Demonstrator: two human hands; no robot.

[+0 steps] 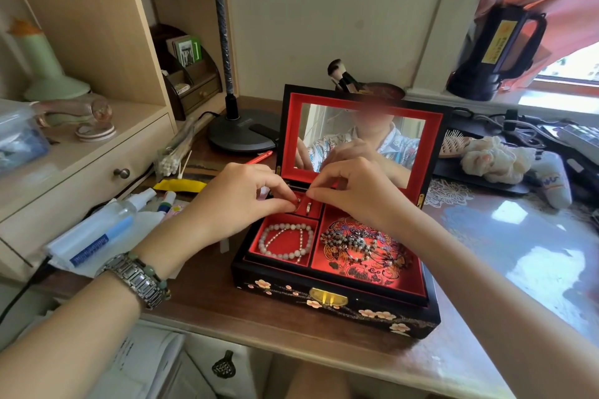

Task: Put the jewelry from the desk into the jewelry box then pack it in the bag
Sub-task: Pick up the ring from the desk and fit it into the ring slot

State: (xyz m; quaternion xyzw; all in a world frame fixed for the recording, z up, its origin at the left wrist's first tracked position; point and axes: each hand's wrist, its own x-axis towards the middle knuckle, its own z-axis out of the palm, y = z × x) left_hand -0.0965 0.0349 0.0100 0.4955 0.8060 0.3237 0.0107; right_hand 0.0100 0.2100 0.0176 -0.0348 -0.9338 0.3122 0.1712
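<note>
A black lacquered jewelry box [337,304] with a red lining stands open on the desk, its mirrored lid upright. A pale bead bracelet [287,241] lies in the front left compartment. A dark beaded strand [359,244] lies in the patterned right compartment. A silver ring [309,207] sits in the small back slot. My left hand [240,201] pinches a small ring [297,203] over that slot. My right hand [353,194] hovers beside it with curled fingers at the slot's back edge; whether it holds anything I cannot tell.
A spray bottle [107,223], cotton swabs [168,165] and papers crowd the desk's left. A lamp base [243,134] stands behind the box. A hairbrush [453,142], a fluffy scrunchie [492,159] and cables lie at the right. Shelves rise at left.
</note>
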